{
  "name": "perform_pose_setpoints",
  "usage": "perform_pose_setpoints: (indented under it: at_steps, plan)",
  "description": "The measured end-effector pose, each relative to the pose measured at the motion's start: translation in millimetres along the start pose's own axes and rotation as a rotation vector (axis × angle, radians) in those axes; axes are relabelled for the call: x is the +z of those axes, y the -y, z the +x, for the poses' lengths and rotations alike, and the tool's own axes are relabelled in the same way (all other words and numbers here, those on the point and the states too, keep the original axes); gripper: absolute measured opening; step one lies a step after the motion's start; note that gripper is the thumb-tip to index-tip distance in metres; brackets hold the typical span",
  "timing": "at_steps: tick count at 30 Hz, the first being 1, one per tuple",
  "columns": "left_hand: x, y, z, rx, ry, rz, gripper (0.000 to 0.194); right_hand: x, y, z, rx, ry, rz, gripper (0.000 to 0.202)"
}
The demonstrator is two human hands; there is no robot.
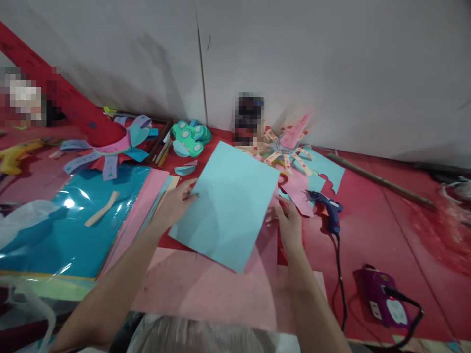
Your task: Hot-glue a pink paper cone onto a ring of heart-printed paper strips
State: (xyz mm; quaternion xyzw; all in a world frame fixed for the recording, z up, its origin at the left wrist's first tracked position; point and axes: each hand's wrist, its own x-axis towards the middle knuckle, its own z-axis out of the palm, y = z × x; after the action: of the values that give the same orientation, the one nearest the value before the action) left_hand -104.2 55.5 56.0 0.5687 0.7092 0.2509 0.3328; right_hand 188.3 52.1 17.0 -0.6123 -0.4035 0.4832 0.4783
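Note:
A plain light blue sheet (228, 206) is held up at a slant above the pink paper (217, 289) on the table. My left hand (182, 196) grips its left edge, the thumb on top and the other fingers mostly behind. At the right edge is my right hand (285, 215), its fingers curled beside the sheet and partly hidden; whether they pinch the sheet is hard to make out. Close to the right hand lie pink paper pieces (296, 189) and a blue glue gun (331, 211). Green cut-out shapes (189, 137) rest beyond the sheet.
Blue paper in clear plastic (84, 220) lies left, below a red cone with paper strips (110, 147). A pink spiky paper craft (290, 142) stands at the back. Rightward are a stick (382, 181) and a purple power socket (386, 296) with a cord.

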Motion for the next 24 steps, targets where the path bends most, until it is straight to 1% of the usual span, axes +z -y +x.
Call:
perform_pose_setpoints:
  at_steps: [2,6,7,9,13,17,19,21,23,24]
  plan:
    - [-17.9,10,1,-0.024,-0.064,0.048,0.045,1,3,-2,0.020,0.006,0.033,0.044]
    - [-53.4,35,1,-0.174,-0.250,0.304,0.043,4,5,-3,-0.005,-0.009,0.042,0.039]
    - [-59.8,41,0,-0.183,-0.303,0.374,0.041,5,4,-3,-0.012,-0.005,0.039,0.039]
    - [-68.6,52,-1,-0.214,-0.361,0.461,0.040,6,3,-3,-0.025,0.003,0.028,0.039]
    - [-74.5,65,1,-0.190,-0.452,0.510,0.039,7,1,-3,-0.042,0.010,-0.013,0.040]
    - [-76.0,68,4,-0.173,-0.537,0.508,0.040,7,-1,-2,-0.058,0.007,-0.032,0.041]
    - [-77.0,66,3,-0.186,-0.575,0.461,0.044,8,-2,-1,-0.060,0.010,-0.035,0.042]
    - [-77.1,59,0,-0.197,-0.639,0.409,0.048,8,-3,-1,-0.058,0.011,-0.040,0.042]
    - [-73.9,47,-2,-0.167,-0.705,0.421,0.052,8,-3,-1,-0.055,-0.015,-0.065,0.041]
    - [-70.4,39,-3,-0.119,-0.717,0.461,0.054,7,-4,-1,-0.060,-0.046,-0.100,0.041]
